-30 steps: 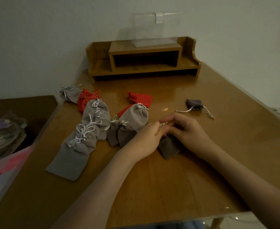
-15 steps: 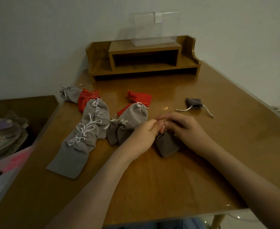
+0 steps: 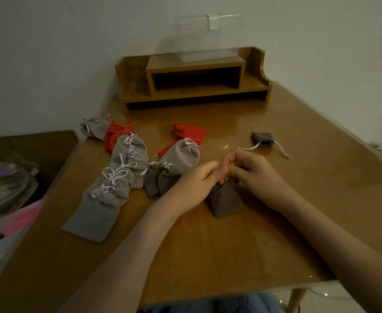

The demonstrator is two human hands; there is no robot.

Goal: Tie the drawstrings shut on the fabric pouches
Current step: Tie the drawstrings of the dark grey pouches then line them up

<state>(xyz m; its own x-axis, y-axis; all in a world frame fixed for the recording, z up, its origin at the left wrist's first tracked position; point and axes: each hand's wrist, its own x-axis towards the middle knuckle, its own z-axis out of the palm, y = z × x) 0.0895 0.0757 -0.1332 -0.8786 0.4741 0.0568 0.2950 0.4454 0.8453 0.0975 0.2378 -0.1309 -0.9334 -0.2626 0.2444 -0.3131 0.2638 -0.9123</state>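
Grey fabric first: the dark grey pouch lay on the wooden table with my left hand and right hand both pinched tight at its neck, cords hidden, so I judged its knot unfinished. Beyond, one untied pouch trailed loose cords. Bows showed on three red pouches, two small dark ones and overlapping light grey pouches, roughly seven
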